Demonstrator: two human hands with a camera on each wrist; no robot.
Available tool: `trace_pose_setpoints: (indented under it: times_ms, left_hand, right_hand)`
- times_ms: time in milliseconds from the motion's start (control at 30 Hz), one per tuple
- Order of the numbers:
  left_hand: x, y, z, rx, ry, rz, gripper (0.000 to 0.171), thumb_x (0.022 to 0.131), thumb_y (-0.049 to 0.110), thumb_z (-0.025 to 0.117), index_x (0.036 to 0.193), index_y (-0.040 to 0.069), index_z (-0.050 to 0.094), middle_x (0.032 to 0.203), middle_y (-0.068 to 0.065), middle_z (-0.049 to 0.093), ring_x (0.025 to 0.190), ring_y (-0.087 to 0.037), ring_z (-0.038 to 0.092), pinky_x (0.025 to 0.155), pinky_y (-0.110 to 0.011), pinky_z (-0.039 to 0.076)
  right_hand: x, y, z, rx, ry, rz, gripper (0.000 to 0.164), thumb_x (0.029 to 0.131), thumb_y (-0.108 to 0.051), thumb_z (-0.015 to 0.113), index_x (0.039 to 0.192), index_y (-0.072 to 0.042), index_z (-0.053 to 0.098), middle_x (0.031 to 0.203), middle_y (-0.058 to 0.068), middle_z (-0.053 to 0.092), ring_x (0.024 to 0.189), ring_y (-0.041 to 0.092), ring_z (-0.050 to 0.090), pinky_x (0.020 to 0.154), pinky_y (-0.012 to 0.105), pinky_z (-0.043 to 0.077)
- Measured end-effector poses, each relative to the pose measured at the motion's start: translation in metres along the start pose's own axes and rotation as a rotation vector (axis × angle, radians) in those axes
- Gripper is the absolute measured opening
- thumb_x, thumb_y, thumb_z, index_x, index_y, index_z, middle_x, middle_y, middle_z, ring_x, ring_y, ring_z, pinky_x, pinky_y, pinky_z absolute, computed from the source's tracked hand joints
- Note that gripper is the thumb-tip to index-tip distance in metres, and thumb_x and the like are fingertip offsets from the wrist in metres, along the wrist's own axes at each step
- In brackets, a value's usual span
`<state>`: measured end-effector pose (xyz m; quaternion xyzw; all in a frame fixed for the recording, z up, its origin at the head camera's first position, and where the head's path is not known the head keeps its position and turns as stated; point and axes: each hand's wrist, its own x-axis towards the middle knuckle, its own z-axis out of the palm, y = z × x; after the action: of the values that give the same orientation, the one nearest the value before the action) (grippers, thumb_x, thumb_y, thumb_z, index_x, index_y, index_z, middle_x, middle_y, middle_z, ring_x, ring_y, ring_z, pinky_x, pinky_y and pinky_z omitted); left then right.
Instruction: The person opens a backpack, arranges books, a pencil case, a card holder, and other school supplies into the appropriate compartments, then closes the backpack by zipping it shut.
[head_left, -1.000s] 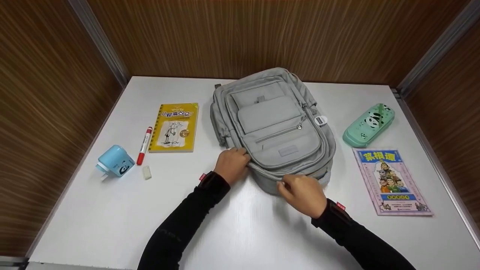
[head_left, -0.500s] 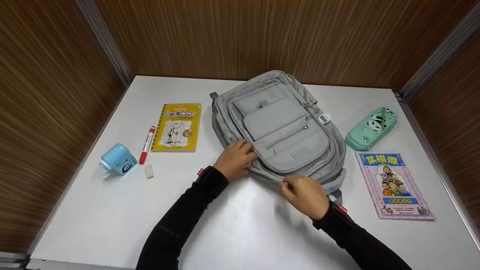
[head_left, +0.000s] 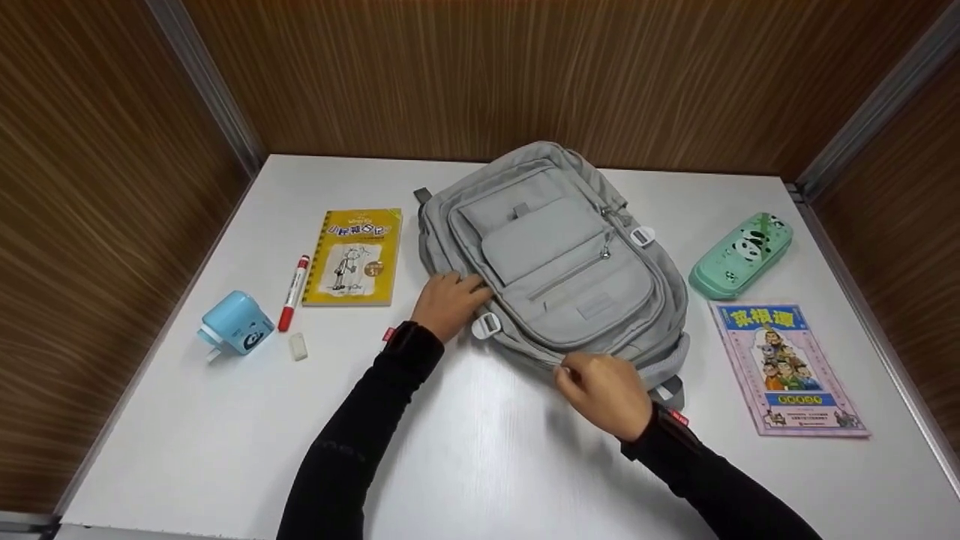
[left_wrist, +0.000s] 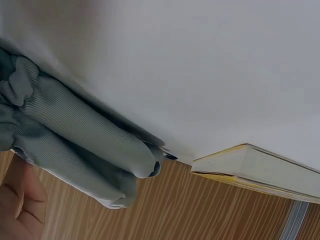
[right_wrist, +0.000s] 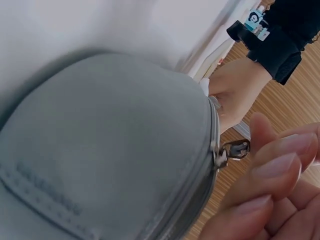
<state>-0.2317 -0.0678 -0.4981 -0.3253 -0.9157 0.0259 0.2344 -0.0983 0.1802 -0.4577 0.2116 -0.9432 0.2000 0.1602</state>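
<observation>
Left hand (head_left: 450, 304): moved back and up along the grey backpack (head_left: 559, 244) since half a second ago, fingers now bent over its left edge and gripping the fabric
White tag (head_left: 487, 325): newly in view just beside that hand, where it did not show before
Right hand (head_left: 606, 386): nearly where it was, at the bag's lower edge; thumb and forefinger pinch the zipper pull (right_wrist: 237, 149)
Backpack: lies front up mid-table, turned a little from a second ago, its lower end swung to the right
Zip work: the left hand's new hold probably steadies the cloth against the right hand's pull; progress hard to judge, as much of the zip is hidden
Yellow book (head_left: 354, 257) and green pencil case (head_left: 741, 255): outside the bag, on either side, undisturbed
</observation>
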Motion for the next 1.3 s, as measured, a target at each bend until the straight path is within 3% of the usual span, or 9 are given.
trace_pose_setpoints:
  times_ms: [233, 400, 533, 767, 867, 1100, 1300]
  left_hand:
    - [-0.007, 0.012, -0.002, 0.018, 0.015, -0.026, 0.018, 0.085, 0.015, 0.068, 0.102, 0.02, 0.069, 0.101, 0.002, 0.07, 0.078, -0.021, 0.063, 0.067, -0.032, 0.056]
    - [-0.007, 0.025, -0.003, 0.056, 0.028, -0.056, 0.015, 0.079, 0.018, 0.073, 0.093, 0.018, 0.069, 0.093, 0.001, 0.069, 0.069, -0.018, 0.062, 0.06, -0.029, 0.055]
    - [-0.005, 0.036, -0.006, 0.072, -0.029, -0.092, 0.015, 0.079, 0.02, 0.073, 0.092, 0.017, 0.068, 0.092, 0.001, 0.068, 0.068, -0.017, 0.062, 0.06, -0.028, 0.054]
    - [-0.001, 0.047, -0.014, 0.041, -0.096, -0.114, 0.012, 0.083, 0.021, 0.071, 0.094, 0.016, 0.068, 0.094, -0.001, 0.068, 0.07, -0.016, 0.063, 0.06, -0.028, 0.056]
    - [-0.001, 0.046, -0.018, -0.025, -0.111, -0.099, 0.015, 0.084, 0.022, 0.07, 0.098, 0.015, 0.069, 0.096, -0.002, 0.069, 0.071, -0.017, 0.064, 0.061, -0.028, 0.056]
    - [-0.003, 0.034, -0.03, -0.327, -0.252, -0.064, 0.034, 0.092, 0.036, 0.065, 0.119, 0.016, 0.069, 0.113, -0.007, 0.067, 0.086, -0.023, 0.067, 0.077, -0.035, 0.058]
    - [0.002, 0.033, -0.027, -0.323, -0.2, -0.019, 0.026, 0.095, 0.032, 0.063, 0.108, 0.015, 0.075, 0.099, -0.005, 0.068, 0.078, -0.02, 0.068, 0.071, -0.032, 0.058]
  right_hand:
    - [-0.008, 0.002, 0.005, -0.068, 0.04, 0.01, 0.034, 0.084, -0.014, 0.068, 0.057, -0.019, 0.048, 0.051, -0.011, 0.044, 0.046, 0.006, 0.041, 0.043, 0.028, 0.033]
    - [-0.009, 0.005, 0.011, -0.083, 0.049, 0.029, 0.028, 0.084, -0.015, 0.068, 0.06, -0.018, 0.053, 0.052, -0.007, 0.052, 0.048, 0.015, 0.051, 0.043, 0.034, 0.037]
    - [-0.006, 0.007, 0.015, -0.07, 0.031, 0.059, 0.029, 0.086, -0.017, 0.067, 0.061, -0.017, 0.053, 0.054, -0.004, 0.055, 0.047, 0.019, 0.052, 0.042, 0.037, 0.037]
    - [0.0, 0.005, 0.025, -0.061, 0.015, 0.088, 0.036, 0.087, -0.018, 0.066, 0.058, -0.018, 0.046, 0.051, -0.004, 0.047, 0.045, 0.02, 0.049, 0.042, 0.038, 0.037]
    - [0.003, 0.004, 0.031, -0.064, 0.029, 0.091, 0.035, 0.087, -0.018, 0.066, 0.058, -0.017, 0.047, 0.051, -0.003, 0.048, 0.045, 0.022, 0.051, 0.042, 0.039, 0.038]
    - [0.01, -0.005, 0.043, -0.056, 0.019, 0.106, 0.031, 0.088, -0.021, 0.065, 0.06, -0.016, 0.052, 0.051, 0.0, 0.053, 0.05, 0.029, 0.06, 0.042, 0.042, 0.041]
    - [0.018, -0.015, 0.051, -0.07, 0.011, 0.097, 0.031, 0.087, -0.023, 0.066, 0.06, -0.015, 0.054, 0.051, 0.001, 0.055, 0.047, 0.03, 0.057, 0.041, 0.043, 0.04]
